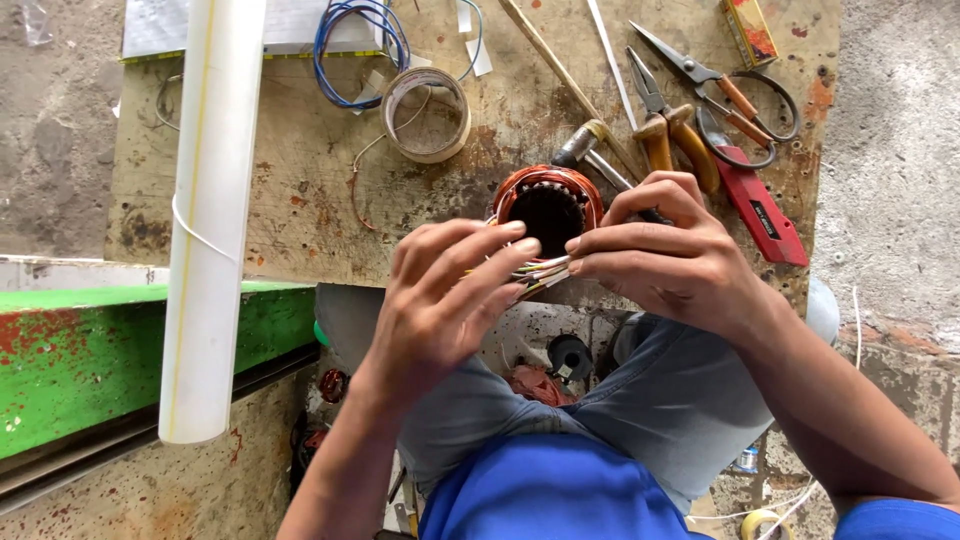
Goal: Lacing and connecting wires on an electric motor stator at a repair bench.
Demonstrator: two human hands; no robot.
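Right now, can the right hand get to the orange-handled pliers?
Probably yes. The orange-handled pliers lie on the board just beyond the right hand, nothing between them. But its fingers pinch the wire bundle with the left hand.

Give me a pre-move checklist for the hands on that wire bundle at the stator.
1. Left hand pinches wire bundle: ok.
2. Right hand fingertips meet the bundle's other side: ok.
3. Stator sits flat on wooden board: ok.
4. Copper winding intact: cannot tell, hands cover the near side.
5. Pliers and scissors lie clear of both hands: ok.
6. White pipe apart from the hands: ok.
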